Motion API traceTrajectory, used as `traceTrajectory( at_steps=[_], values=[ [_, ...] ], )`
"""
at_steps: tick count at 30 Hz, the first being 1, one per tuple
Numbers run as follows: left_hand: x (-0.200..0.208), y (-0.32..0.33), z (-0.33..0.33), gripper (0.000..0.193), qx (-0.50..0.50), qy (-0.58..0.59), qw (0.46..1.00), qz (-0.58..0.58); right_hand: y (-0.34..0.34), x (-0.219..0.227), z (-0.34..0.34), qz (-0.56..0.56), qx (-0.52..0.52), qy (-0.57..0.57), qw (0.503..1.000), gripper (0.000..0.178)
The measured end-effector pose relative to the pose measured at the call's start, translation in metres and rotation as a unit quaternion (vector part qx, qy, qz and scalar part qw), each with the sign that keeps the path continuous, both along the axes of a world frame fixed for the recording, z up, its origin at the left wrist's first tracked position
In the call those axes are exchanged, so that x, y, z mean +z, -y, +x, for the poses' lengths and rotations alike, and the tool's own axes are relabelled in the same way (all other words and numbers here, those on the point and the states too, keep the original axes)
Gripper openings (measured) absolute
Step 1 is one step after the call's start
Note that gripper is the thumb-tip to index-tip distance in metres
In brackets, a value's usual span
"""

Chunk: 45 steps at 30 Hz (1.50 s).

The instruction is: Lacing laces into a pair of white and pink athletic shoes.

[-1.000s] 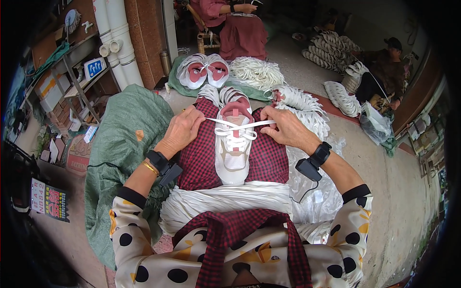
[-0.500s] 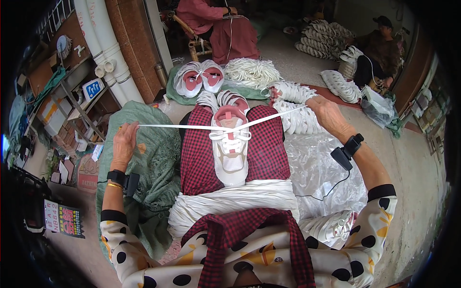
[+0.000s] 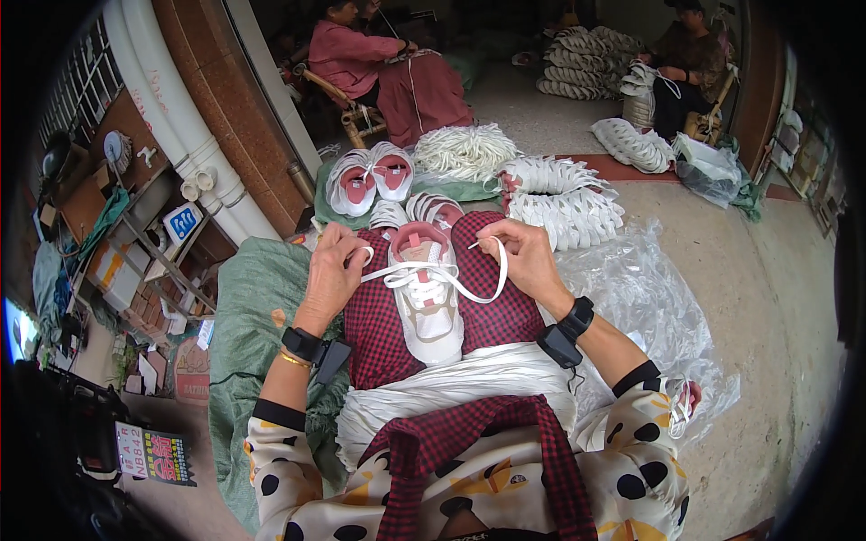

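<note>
A white and beige shoe upper (image 3: pixel 431 329) with pink lining lies on my lap, over the red-and-black checked cloth (image 3: pixel 379 329), its toe toward me. White lace (image 3: pixel 503 275) is threaded through it and crosses over near the ankle opening. My left hand (image 3: pixel 336 269) pinches one lace end, left of the shoe upper. To the right, my right hand (image 3: pixel 525 254) pinches the other end between thumb and finger, and that lace hangs in a slack loop. A thick bundle of white laces (image 3: pixel 469 383) lies across my lap, nearer to me.
Beyond my knees sit paired white shoe uppers (image 3: pixel 370 178), a heap of white laces (image 3: pixel 465 151) and stacked uppers (image 3: pixel 564 203). A green sack (image 3: pixel 257 338) is at my left, clear plastic sheeting (image 3: pixel 645 298) at my right. Two people (image 3: pixel 397 68) sit working farther back.
Both hands have come inward from wide apart to close beside the shoe upper. The lace, stretched tight before, is now slack and looped on the right.
</note>
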<state>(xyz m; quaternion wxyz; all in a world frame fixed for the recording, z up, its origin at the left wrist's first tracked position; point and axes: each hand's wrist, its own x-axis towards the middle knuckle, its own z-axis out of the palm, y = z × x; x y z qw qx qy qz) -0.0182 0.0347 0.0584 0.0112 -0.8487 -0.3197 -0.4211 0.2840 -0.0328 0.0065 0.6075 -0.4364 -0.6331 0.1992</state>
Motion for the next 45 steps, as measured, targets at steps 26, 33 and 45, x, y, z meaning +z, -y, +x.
traceTrajectory(
  at_steps=[26, 33, 45],
  values=[
    [-0.014, -0.017, 0.076, 0.014, -0.152, -0.037, 0.93, -0.332, -0.018, -0.009, -0.045, 0.08, 0.01, 0.064, 0.995, 0.009],
    [-0.005, -0.018, 0.079, 0.013, -0.144, -0.056, 0.923, -0.352, -0.033, -0.007, -0.022, -0.124, 0.165, -0.052, 0.977, 0.007],
    [0.026, -0.029, 0.037, 0.009, 0.038, -0.223, 0.972, -0.057, -0.032, -0.013, -0.032, -0.059, 0.099, 0.008, 0.993, 0.013]
  ],
)
